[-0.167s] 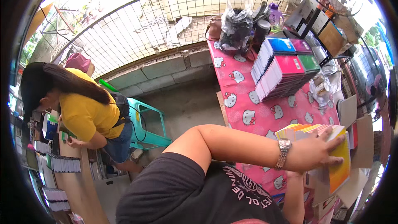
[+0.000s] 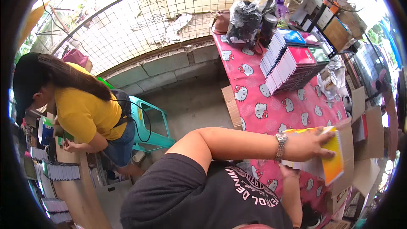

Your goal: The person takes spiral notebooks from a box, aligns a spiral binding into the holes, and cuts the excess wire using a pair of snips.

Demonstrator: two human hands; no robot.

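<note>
A bundle of spiral notebooks with yellow-orange covers is held over the right side of the pink table. My left hand, a metal watch on its wrist, lies across the bundle with its fingers bent over the yellow cover. Beneath it my right hand holds the bundle from the near side; most of its fingers are hidden. An opened cardboard box stands right beside the bundle.
Farther back on the pink cloth-covered table rises a tall stack of colored notebooks. Behind it are a plastic bag and a purple bottle. At left a person in yellow works by a teal stool.
My hands have shifted a little left with the notebook bundle, away from the box's far side. The view has tilted slightly. The other person's hand stays near the same place.
</note>
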